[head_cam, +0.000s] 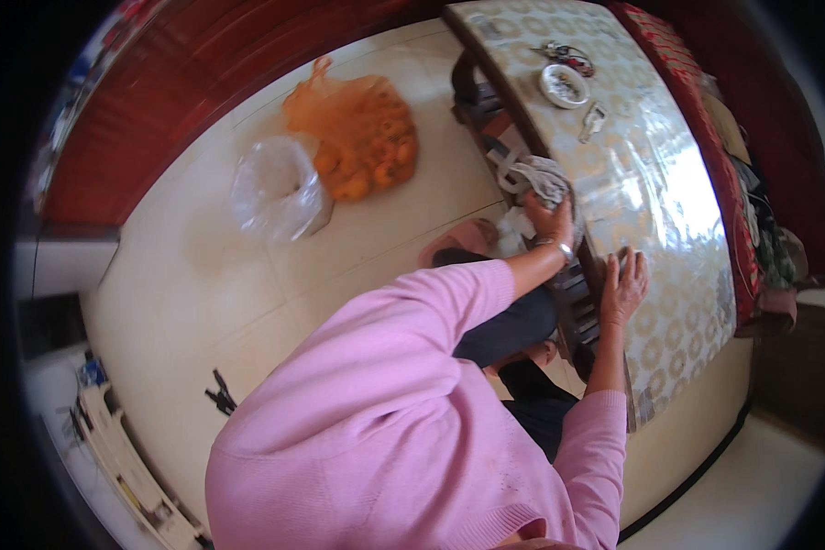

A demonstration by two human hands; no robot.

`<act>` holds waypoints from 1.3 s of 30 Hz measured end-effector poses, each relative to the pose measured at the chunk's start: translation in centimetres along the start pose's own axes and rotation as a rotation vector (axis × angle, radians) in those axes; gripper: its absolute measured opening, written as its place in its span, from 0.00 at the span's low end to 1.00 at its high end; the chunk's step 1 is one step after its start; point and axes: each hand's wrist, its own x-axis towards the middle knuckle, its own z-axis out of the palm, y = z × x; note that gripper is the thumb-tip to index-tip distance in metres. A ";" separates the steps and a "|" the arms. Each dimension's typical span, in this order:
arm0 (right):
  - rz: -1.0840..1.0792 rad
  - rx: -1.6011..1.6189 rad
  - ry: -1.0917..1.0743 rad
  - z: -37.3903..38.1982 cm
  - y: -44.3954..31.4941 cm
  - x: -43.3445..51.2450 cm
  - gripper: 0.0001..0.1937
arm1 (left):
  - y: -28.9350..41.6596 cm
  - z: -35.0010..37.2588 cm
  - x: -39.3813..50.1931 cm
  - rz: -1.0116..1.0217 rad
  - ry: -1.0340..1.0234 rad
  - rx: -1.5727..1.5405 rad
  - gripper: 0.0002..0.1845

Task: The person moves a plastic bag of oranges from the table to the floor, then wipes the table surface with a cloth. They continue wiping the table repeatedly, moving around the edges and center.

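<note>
My left hand [551, 221], with a metal-banded watch on its wrist, holds a crumpled grey-white cloth [544, 180] at the long edge of a low table. My right hand [624, 285] rests on the table's patterned cover [667, 330], its fingers slightly apart near the same edge. A clear glossy layer over the cover reflects bright light. Below the tabletop, a slatted shelf [577, 302] shows partly behind my arms. White items [514, 230] beside my left hand are too unclear to name.
A round ashtray-like dish [565, 86], keys [569, 58] and a small pale object [593, 122] lie on the table. On the tiled floor are an orange bag of orange fruit [364, 137] and a plastic-lined bin [278, 189]. A red-covered seat [711, 137] runs alongside the table.
</note>
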 end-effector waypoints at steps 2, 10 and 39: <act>0.033 0.109 -0.007 -0.1 0.0 -0.1 0.29 | 0.1 -0.4 -2.2 -0.028 0.009 0.036 0.33; 0.131 0.509 0.220 -6.0 -0.8 -3.4 0.24 | 3.9 -2.2 -10.8 -0.186 -0.049 0.281 0.34; 0.739 1.026 0.386 -22.0 -6.1 -28.4 0.17 | 11.3 -13.3 -11.2 -1.164 -1.562 -0.333 0.19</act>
